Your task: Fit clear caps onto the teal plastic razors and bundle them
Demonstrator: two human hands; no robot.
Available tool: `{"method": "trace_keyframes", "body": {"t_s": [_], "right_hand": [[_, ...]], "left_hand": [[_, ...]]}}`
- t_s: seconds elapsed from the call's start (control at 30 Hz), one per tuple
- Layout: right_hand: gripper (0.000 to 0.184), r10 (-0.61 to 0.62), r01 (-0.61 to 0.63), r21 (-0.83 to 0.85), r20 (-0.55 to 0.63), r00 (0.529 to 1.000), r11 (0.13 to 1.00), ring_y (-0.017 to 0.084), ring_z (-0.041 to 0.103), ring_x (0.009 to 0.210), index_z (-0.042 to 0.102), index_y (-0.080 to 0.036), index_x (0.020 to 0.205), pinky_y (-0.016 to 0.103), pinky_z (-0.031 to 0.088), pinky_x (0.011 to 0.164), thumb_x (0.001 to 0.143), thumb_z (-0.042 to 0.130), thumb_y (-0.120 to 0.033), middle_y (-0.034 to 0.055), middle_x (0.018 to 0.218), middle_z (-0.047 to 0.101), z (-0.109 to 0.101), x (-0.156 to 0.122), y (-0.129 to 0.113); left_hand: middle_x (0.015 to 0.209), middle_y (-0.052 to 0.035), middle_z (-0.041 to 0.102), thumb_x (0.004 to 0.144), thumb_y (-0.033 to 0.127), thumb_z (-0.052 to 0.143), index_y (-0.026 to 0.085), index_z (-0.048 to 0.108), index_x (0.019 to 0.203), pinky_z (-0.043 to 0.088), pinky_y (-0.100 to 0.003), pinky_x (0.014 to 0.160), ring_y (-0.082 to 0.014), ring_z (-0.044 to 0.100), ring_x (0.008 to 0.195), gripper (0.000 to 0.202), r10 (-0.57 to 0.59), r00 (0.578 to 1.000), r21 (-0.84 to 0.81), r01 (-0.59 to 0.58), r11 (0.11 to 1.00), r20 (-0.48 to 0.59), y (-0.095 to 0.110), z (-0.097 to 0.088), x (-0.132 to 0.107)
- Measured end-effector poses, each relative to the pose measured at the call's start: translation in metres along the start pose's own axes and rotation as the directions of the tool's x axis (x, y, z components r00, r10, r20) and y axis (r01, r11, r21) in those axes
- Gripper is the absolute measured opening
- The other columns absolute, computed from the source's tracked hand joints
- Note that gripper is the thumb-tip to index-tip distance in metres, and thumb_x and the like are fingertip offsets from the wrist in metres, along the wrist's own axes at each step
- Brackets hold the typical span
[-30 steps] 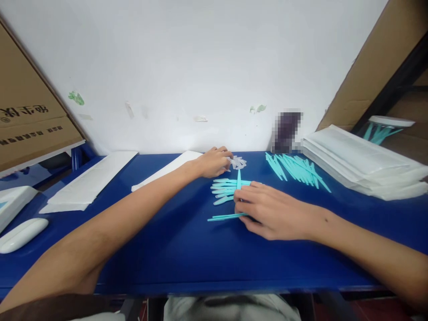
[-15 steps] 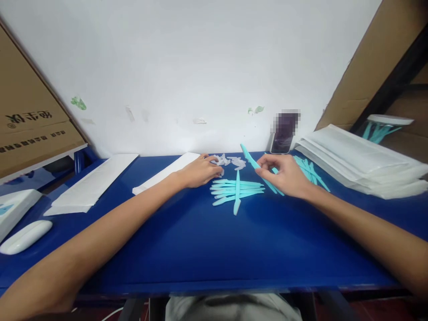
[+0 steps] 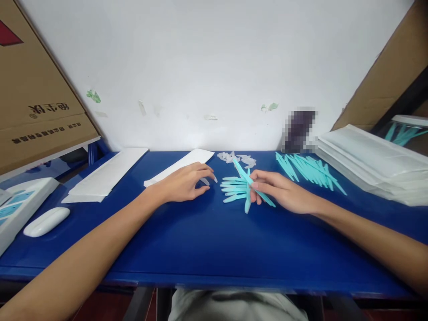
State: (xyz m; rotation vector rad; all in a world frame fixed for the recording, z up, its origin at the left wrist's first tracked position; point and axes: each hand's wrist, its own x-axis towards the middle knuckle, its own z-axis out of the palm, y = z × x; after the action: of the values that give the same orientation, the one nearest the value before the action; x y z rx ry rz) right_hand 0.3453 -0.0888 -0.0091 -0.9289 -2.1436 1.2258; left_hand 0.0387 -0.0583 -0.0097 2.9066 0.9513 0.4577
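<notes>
My right hand (image 3: 276,189) pinches a slim turquoise eyebrow razor (image 3: 241,168) between thumb and fingers, tilted over a row of like razors (image 3: 233,189). One more razor (image 3: 248,203) lies crosswise on that row, partly behind my fingers. My left hand (image 3: 187,182) is curled to the left of the row. Small translucent caps (image 3: 204,181) show at its fingertips; the grip on them is partly hidden. Behind, against the wall, lies a loose pile of translucent caps (image 3: 227,157).
More turquoise razors (image 3: 310,169) lie loose at the back right, beside stacked white pouches (image 3: 374,165). White sleeves (image 3: 107,174) lie at the left, near a white oval case (image 3: 47,221) and an open box (image 3: 33,196). A pixelated upright device (image 3: 299,131) leans at the wall.
My left hand has drawn back from the cap pile toward me, with caps at its fingertips. My right hand has brought the razor left and down over the row. The view has shifted slightly.
</notes>
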Motion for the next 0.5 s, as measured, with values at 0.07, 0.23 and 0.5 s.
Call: {"method": "trace_keyframes", "body": {"t_s": [0.07, 0.23, 0.5], "right_hand": [[0.027, 0.0, 0.0, 0.093, 0.0, 1.0, 0.996, 0.018, 0.066, 0.08, 0.052, -0.019, 0.088, 0.035, 0.051, 0.078, 0.101, 0.048, -0.043, 0.007, 0.086, 0.072, 0.004, 0.002, 0.001], [0.027, 0.041, -0.01, 0.331, -0.087, 0.995, 0.944, 0.022, 0.07, 0.093, 0.052, -0.02, 0.088, 0.043, 0.053, 0.092, 0.096, 0.058, -0.044, 0.008, 0.094, 0.074, 0.01, 0.007, 0.01], [0.03, 0.016, 0.042, 0.256, -0.22, 0.975, 0.966, 0.017, 0.066, 0.069, 0.051, -0.022, 0.092, 0.034, 0.052, 0.07, 0.094, 0.059, -0.051, 0.0018, 0.078, 0.07, 0.007, 0.005, 0.01]], "left_hand": [[0.124, -0.0097, 0.063, 0.095, 0.028, 0.057, 0.022, 0.064, 0.123, 0.047, -0.038, 0.098, -0.0245, 0.06, 0.114, 0.03, -0.02, 1.0, 0.038, 0.02, 0.999, 0.009, 0.0, 0.001, 0.0], [0.118, -0.0128, 0.058, 0.099, 0.035, 0.048, 0.019, 0.057, 0.137, 0.048, -0.037, 0.09, -0.0252, 0.06, 0.103, 0.043, -0.11, 0.993, 0.14, 0.103, 0.985, 0.042, -0.002, 0.011, 0.001], [0.109, -0.0122, 0.06, 0.104, 0.041, 0.039, 0.017, 0.062, 0.135, 0.046, -0.034, 0.088, -0.0245, 0.06, 0.1, 0.045, -0.172, 0.975, 0.146, 0.152, 0.978, 0.141, -0.003, 0.007, 0.002]]}}
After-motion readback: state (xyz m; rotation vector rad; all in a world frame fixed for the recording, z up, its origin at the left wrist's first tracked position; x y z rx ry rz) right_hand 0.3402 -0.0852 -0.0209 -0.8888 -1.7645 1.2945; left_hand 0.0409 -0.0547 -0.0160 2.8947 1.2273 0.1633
